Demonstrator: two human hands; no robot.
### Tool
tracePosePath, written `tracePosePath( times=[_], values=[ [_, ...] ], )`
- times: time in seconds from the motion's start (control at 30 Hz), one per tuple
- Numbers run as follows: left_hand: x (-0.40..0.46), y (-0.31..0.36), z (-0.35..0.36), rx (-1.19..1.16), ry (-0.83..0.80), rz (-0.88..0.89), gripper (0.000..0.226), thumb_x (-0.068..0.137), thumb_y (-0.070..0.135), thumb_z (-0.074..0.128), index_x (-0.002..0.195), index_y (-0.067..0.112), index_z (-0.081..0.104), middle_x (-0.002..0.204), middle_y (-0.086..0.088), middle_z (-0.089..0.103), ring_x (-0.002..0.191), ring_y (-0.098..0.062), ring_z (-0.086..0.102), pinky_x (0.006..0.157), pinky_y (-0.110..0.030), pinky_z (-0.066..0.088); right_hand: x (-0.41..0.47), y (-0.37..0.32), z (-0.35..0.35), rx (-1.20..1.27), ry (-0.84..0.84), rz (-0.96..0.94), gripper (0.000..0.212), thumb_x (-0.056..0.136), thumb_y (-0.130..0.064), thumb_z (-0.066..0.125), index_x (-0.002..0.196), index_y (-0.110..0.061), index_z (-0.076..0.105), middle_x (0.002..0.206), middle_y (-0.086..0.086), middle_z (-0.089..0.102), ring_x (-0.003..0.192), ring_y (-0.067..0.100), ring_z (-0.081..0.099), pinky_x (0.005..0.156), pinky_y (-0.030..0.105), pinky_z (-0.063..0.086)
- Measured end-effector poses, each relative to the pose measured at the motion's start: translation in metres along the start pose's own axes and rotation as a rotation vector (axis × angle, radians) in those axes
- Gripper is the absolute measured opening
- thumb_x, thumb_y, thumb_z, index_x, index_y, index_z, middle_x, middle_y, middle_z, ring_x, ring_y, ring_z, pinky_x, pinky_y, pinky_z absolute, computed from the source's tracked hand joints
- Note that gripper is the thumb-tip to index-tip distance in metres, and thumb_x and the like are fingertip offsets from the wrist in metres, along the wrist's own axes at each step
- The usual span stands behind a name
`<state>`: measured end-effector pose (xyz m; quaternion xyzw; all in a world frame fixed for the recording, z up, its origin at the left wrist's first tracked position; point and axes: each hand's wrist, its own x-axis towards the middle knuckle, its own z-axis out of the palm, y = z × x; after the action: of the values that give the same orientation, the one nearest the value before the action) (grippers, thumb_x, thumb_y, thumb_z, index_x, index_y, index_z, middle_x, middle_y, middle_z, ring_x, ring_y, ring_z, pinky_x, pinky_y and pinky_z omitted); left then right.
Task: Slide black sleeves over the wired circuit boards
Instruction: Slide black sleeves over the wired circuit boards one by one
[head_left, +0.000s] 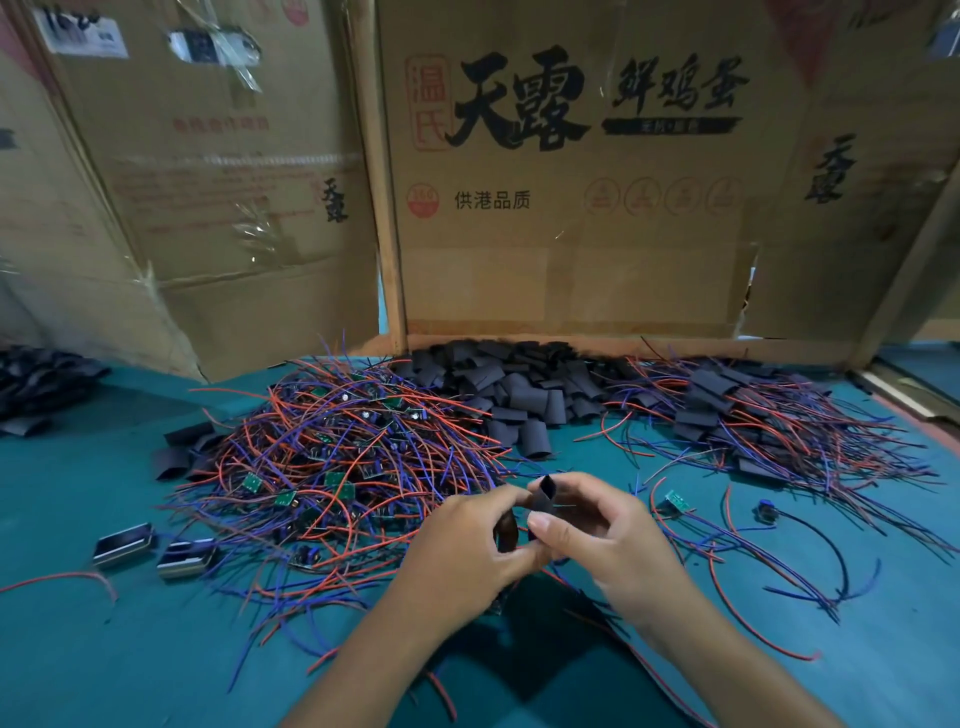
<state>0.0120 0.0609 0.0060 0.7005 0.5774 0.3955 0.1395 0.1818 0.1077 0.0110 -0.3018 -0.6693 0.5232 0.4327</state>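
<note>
**Hands meet over a black sleeve**

Both hands work above the green worktop (104, 649): right hand (597, 535) pinches an upright black sleeve (543, 499), left hand (467, 545) grips something dark beside it. Wired circuit boards (332, 467) lie heaped just beyond.

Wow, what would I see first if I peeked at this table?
First, the big tangle of red and blue wires with little green boards, heaped left of the middle. Behind it, against the cardboard box, lies a pile of black sleeves. Up front, the left hand and right hand together hold one sleeve.
</note>
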Motion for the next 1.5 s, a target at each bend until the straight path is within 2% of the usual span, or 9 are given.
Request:
tracePosePath(
  times=[0.1, 0.23, 0.33, 0.47, 0.8, 0.97, 1.17, 1.4, 1.5],
  values=[
    [0.004, 0.0, -0.014, -0.057, -0.069, -0.058, 0.049, 0.069, 0.065, 0.075, 0.107, 0.035, 0.065, 0.065, 0.013, 0.059, 0.054, -0.002, 0.047, 0.055, -0.022, 0.04, 0.002, 0.0, -0.002, 0.011, 0.06, 0.016, 0.031, 0.071, -0.028, 0.077, 0.098, -0.015, 0.069, 0.092, 0.004, 0.074, 0.082, 0.014, 0.068, 0.077, 0.036, 0.057],
    [0.052, -0.02, -0.06, 0.273, -0.146, -0.074, 0.015, 0.089, 0.04, 0.071, 0.096, 0.026, 0.07, 0.074, 0.014, 0.066, 0.066, 0.0, 0.059, 0.063, -0.02, 0.045, 0.002, -0.002, -0.004, -0.085, 0.102, 0.026, 0.027, 0.077, -0.037, 0.074, 0.097, -0.02, 0.068, 0.078, -0.002, 0.07, 0.069, 0.014, 0.062, 0.073, 0.051, 0.057],
    [0.093, -0.043, -0.094, 0.59, -0.066, -0.096, 0.012, 0.097, 0.025, 0.06, 0.1, 0.017, 0.069, 0.098, 0.002, 0.066, 0.091, -0.016, 0.061, 0.081, -0.032, 0.049, 0.002, -0.003, -0.006, -0.211, 0.085, -0.002, 0.028, 0.079, -0.045, 0.069, 0.095, -0.022, 0.067, 0.073, -0.011, 0.065, 0.065, 0.008, 0.058, 0.068, 0.039, 0.054],
    [0.122, -0.063, -0.099, 0.835, -0.191, -0.165, 0.014, 0.098, 0.026, 0.059, 0.099, 0.015, 0.066, 0.101, -0.004, 0.063, 0.089, -0.021, 0.06, 0.078, -0.039, 0.054, 0.002, -0.003, -0.008, -0.289, 0.087, -0.029, 0.027, 0.08, -0.046, 0.07, 0.096, -0.024, 0.067, 0.074, -0.018, 0.065, 0.063, -0.001, 0.057, 0.064, 0.016, 0.045],
    [0.131, -0.055, -0.087, 1.077, -0.299, -0.142, 0.032, 0.094, 0.039, 0.065, 0.112, 0.013, 0.063, 0.105, -0.009, 0.069, 0.098, -0.029, 0.064, 0.076, -0.038, 0.052, 0.001, -0.002, -0.011, -0.349, 0.101, -0.093, 0.013, 0.083, -0.041, 0.073, 0.089, -0.033, 0.065, 0.082, -0.018, 0.067, 0.068, -0.004, 0.056, 0.064, 0.01, 0.042],
    [0.133, -0.02, -0.113, 0.775, -0.128, -0.192, 0.021, 0.091, 0.032, 0.071, 0.099, 0.013, 0.067, 0.1, -0.007, 0.069, 0.095, -0.027, 0.063, 0.081, -0.037, 0.052, 0.004, -0.001, -0.012, -0.336, 0.12, -0.074, 0.017, 0.082, -0.042, 0.073, 0.09, -0.028, 0.066, 0.079, -0.012, 0.068, 0.066, 0.0, 0.057, 0.063, 0.015, 0.045],
    [0.109, 0.024, -0.137, 0.444, 0.06, -0.146, 0.017, 0.09, 0.041, 0.07, 0.085, 0.027, 0.062, 0.077, 0.007, 0.069, 0.07, -0.009, 0.062, 0.059, -0.026, 0.041, 0.006, -0.001, -0.019, -0.277, 0.164, -0.016, 0.021, 0.081, -0.041, 0.074, 0.095, -0.026, 0.066, 0.079, -0.002, 0.067, 0.067, 0.014, 0.058, 0.07, 0.043, 0.054],
    [0.063, 0.031, -0.114, -0.683, 0.038, -0.418, 0.039, 0.082, 0.032, 0.069, 0.104, 0.0, 0.066, 0.088, -0.012, 0.075, 0.051, -0.006, 0.048, 0.043, -0.016, 0.043, 0.011, 0.0, -0.03, -0.271, 0.222, -0.04, 0.011, 0.084, -0.037, 0.073, 0.088, -0.029, 0.067, 0.071, -0.013, 0.066, 0.058, 0.003, 0.055, 0.062, 0.027, 0.047],
    [0.043, 0.013, -0.091, -1.065, 0.006, -0.607, 0.04, 0.081, 0.031, 0.067, 0.102, -0.002, 0.073, 0.084, -0.005, 0.071, 0.052, -0.002, 0.051, 0.045, -0.011, 0.048, 0.012, 0.0, -0.034, -0.25, 0.26, -0.022, 0.01, 0.083, -0.036, 0.073, 0.087, -0.029, 0.067, 0.074, -0.013, 0.068, 0.062, 0.004, 0.059, 0.065, 0.034, 0.052]
  ],
)
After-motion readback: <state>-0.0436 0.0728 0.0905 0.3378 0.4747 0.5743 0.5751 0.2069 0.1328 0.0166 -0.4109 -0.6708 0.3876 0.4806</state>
